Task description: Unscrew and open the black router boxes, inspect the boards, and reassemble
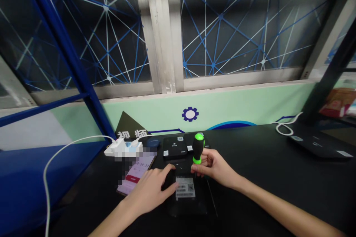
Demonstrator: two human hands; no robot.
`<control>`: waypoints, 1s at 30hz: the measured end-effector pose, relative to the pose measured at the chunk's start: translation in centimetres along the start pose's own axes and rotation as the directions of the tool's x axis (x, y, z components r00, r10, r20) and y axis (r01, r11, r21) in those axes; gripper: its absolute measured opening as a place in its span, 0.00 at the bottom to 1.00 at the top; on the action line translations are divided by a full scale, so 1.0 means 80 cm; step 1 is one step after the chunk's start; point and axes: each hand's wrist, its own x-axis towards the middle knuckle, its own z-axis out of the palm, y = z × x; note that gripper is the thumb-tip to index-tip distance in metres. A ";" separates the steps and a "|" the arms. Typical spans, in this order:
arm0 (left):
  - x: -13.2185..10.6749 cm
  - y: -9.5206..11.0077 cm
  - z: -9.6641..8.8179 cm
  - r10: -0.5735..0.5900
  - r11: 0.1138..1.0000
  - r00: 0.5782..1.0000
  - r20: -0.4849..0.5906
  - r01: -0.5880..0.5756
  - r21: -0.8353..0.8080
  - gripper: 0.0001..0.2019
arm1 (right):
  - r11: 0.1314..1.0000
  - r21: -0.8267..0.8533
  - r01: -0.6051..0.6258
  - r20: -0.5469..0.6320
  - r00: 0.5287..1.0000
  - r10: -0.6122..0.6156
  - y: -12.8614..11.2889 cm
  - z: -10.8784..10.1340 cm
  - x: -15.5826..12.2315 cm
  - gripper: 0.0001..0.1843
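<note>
"One screwdriver (198,148), black handle, green cap and collar: where is it standing?"

"Upright, in the grip of the right hand (211,166). Thumb and fingers are clamping it around the collar and just below. The shaft is pointing down; whether its tip is touching anything, I cannot tell."

"And the left hand (152,188)?"

"Lying just left of the grip, not grasping. Its thumb and forefinger are standing apart and resting on one flat black device (191,207). That item is lying directly beneath the grip, extending toward the wearer, and is bearing one white label (185,187) with a QR code."

"Items beyond the grip?"

"One black box (174,146) with pale stickers, lying beyond and slightly left. One gear emblem (190,114), showing on the wall farther behind."

"Left of the grip?"

"One phone (141,166), lying past the left hand; its lit screen is displaying digits and a red button, partly pixelated. One white power strip (128,149), sitting farther out, partly pixelated, holding plugs."

"Right?"

"One dark flat unit (319,144), lying well apart, with one looped white cable (283,129) resting near it."
</note>
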 end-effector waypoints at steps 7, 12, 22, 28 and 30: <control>0.001 -0.001 0.002 -0.004 1.000 1.000 0.006 0.004 0.007 0.24 | 0.999 -0.030 -0.012 -0.038 0.999 0.011 -0.004 -0.001 0.000 0.21; -0.001 0.000 0.001 -0.008 1.000 1.000 -0.002 0.008 0.013 0.24 | 0.997 -0.078 0.016 -0.010 1.000 -0.017 -0.006 -0.001 -0.003 0.20; 0.000 -0.001 0.001 0.002 1.000 1.000 -0.008 -0.002 0.029 0.23 | 0.995 -0.088 0.055 0.029 0.998 -0.053 -0.003 -0.006 -0.005 0.18; -0.001 0.000 0.001 -0.005 0.999 1.000 0.002 0.005 0.033 0.22 | 0.997 -0.044 0.063 0.013 0.998 -0.063 -0.005 -0.003 -0.003 0.17; -0.001 0.000 0.001 -0.003 1.000 1.000 0.001 0.003 0.027 0.22 | 0.999 -0.020 0.039 -0.019 0.999 -0.040 -0.004 0.000 -0.002 0.17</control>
